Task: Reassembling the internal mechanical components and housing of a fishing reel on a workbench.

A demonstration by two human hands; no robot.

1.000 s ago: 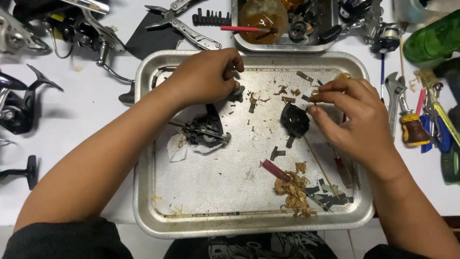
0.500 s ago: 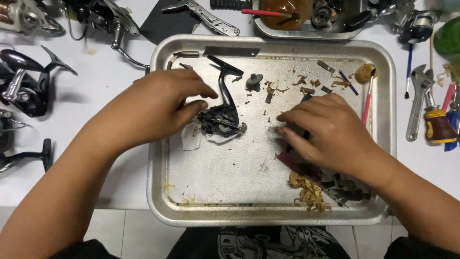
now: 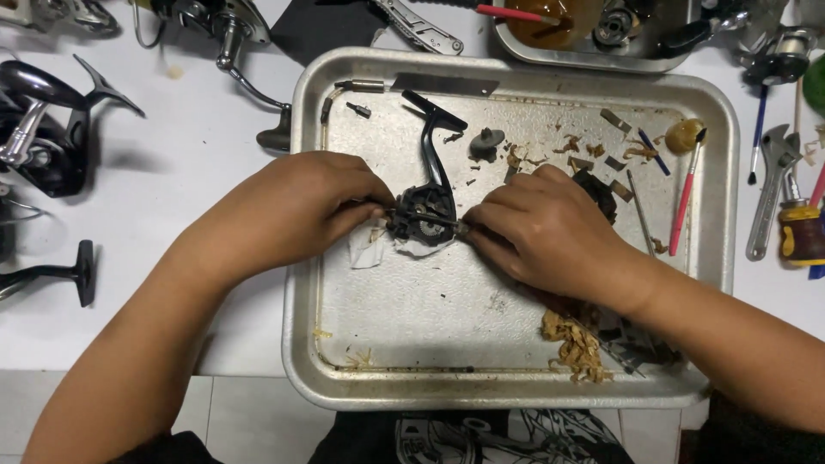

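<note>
Here's the black reel body (image 3: 425, 210), sitting near the middle of the metal tray (image 3: 516, 395) on a scrap of white tissue (image 3: 371, 245), its long stem pointing toward the tray's far edge. The left hand (image 3: 296, 210) pinches it from the left side, fingertips closed on the body, while the right hand (image 3: 550, 232) grips a thin shaft poking out of its right side. Behind the right hand, toward the tray's far right corner, lie a red-handled brush (image 3: 685, 193), brown scraps and a small grey part (image 3: 485, 143); a heap of brown shavings (image 3: 576, 344) sits by the right wrist at the tray's near edge. Left of the tray, on the white table (image 3: 172, 258), rest other black fishing reels (image 3: 43, 129); right of it lie a wrench (image 3: 769, 193) and screwdrivers. A second tray (image 3: 593, 51) stands beyond the far edge. Compared with half a second ago, both hands have drawn together on the reel body, and the right one has left the scraps.
</note>
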